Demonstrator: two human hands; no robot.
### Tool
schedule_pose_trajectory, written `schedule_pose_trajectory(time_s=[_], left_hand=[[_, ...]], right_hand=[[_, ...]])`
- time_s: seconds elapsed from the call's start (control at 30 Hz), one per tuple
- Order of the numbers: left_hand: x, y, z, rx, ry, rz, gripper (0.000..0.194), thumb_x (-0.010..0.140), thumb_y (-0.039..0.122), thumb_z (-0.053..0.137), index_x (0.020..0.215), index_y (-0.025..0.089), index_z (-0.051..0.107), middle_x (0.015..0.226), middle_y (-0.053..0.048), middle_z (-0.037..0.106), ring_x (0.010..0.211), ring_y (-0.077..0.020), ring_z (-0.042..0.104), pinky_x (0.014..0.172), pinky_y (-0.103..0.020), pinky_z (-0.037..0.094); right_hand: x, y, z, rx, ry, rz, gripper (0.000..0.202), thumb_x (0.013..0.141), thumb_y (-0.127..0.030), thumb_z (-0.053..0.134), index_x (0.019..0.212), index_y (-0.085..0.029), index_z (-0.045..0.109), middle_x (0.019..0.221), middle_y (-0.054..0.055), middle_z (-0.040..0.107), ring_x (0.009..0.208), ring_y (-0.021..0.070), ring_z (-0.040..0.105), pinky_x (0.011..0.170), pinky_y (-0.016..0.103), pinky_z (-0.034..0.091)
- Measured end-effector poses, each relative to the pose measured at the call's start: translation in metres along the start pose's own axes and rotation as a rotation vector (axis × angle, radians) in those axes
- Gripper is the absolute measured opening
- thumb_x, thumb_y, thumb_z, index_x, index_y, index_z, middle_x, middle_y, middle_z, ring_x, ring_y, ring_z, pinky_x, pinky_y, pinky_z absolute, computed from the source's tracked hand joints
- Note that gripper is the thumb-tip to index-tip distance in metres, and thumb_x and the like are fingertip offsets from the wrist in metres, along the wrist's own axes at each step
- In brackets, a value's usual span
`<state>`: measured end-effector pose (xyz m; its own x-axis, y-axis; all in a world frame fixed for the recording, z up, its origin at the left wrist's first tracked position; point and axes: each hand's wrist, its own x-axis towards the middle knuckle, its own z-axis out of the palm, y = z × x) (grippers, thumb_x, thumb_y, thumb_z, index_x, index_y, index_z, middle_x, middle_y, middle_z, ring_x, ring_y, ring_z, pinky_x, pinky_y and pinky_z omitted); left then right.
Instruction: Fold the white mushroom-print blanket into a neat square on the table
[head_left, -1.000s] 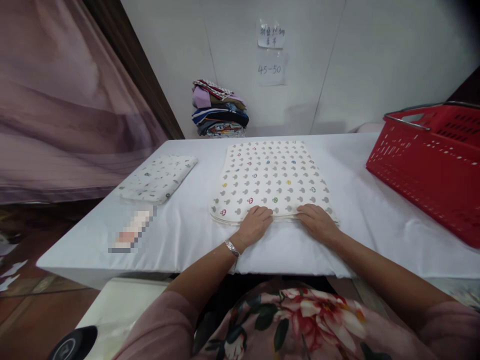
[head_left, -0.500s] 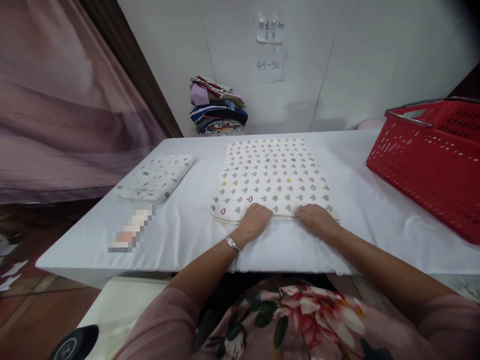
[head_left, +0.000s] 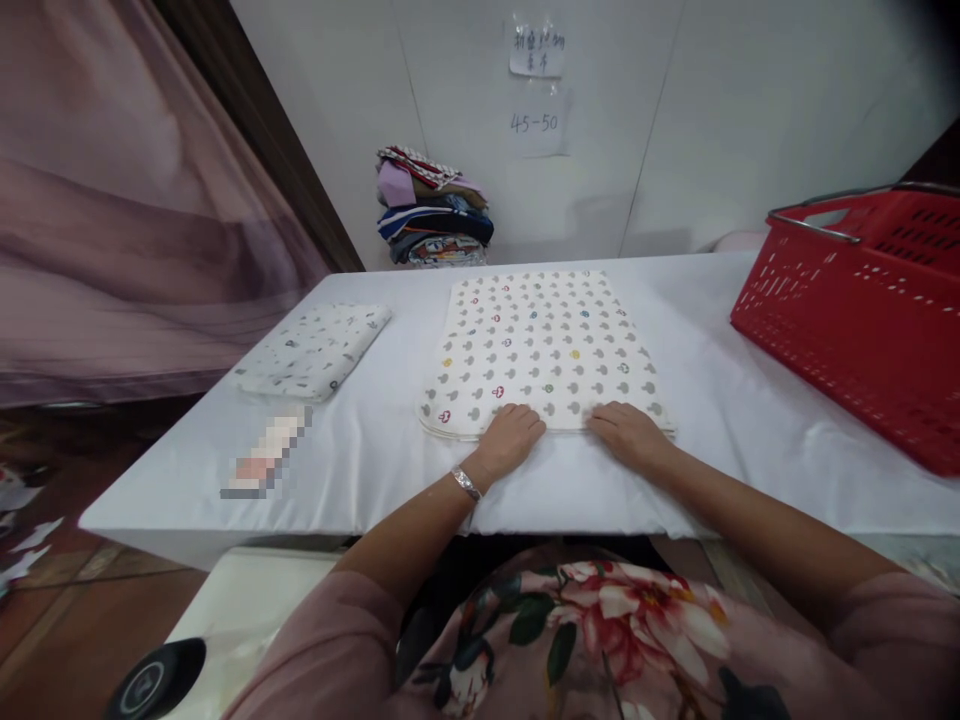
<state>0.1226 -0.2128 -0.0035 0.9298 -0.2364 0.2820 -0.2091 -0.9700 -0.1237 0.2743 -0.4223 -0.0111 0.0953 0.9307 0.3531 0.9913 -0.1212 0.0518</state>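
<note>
Cloth [head_left: 540, 335] with a mushroom print lies flat in layers on the white-covered bench [head_left: 701, 350]. Little has changed over the last second: the left hand [head_left: 511, 440] and the right hand [head_left: 628, 436] remain at the cloth's near edge, one on either side of its middle. That edge looks slightly flatter between them, so I judge the layers settled there. On each hand the fingers [head_left: 527, 413] are bent and close together, resting on the cloth; the thumbs are hidden, so whether either hand pinches the layers I cannot tell. Left of the cloth lies a folded fabric [head_left: 315, 350], well to its right stands a red basket [head_left: 840, 345], and beyond it rises a pile of textiles [head_left: 435, 212].
</note>
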Motion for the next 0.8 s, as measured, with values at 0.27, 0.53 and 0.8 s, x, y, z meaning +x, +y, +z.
schedule_pose_trajectory(time_s=[0.27, 0.53, 0.8], left_hand=[[-0.002, 0.003, 0.0, -0.05, -0.024, -0.09, 0.015, 0.088, 0.015, 0.043, 0.086, 0.02, 0.057, 0.09, -0.006, 0.057, 0.087, -0.0193, 0.049, 0.074, -0.035, 0.037], [-0.003, 0.002, -0.003, -0.038, -0.024, -0.109, 0.014, 0.089, 0.023, 0.045, 0.092, 0.02, 0.058, 0.092, -0.005, 0.059, 0.088, -0.0196, 0.051, 0.074, -0.034, 0.039], [-0.002, 0.001, 0.003, -0.039, 0.016, -0.154, 0.016, 0.089, 0.017, 0.043, 0.091, 0.019, 0.058, 0.088, -0.005, 0.06, 0.086, -0.0198, 0.052, 0.073, -0.033, 0.041]], right_hand=[[-0.002, 0.002, -0.007, 0.037, -0.072, -0.044, 0.03, 0.086, -0.012, 0.04, 0.106, -0.016, 0.062, 0.103, 0.011, 0.061, 0.086, 0.0201, 0.052, 0.075, 0.033, 0.04], [-0.001, 0.007, -0.002, 0.05, -0.034, -0.064, 0.032, 0.089, -0.014, 0.035, 0.105, -0.016, 0.063, 0.101, 0.01, 0.063, 0.088, 0.0199, 0.054, 0.076, 0.034, 0.042], [-0.002, 0.02, 0.004, 0.102, -0.007, -0.04, 0.035, 0.085, -0.015, 0.038, 0.113, -0.019, 0.061, 0.108, 0.008, 0.064, 0.094, 0.0194, 0.058, 0.078, 0.033, 0.047]])
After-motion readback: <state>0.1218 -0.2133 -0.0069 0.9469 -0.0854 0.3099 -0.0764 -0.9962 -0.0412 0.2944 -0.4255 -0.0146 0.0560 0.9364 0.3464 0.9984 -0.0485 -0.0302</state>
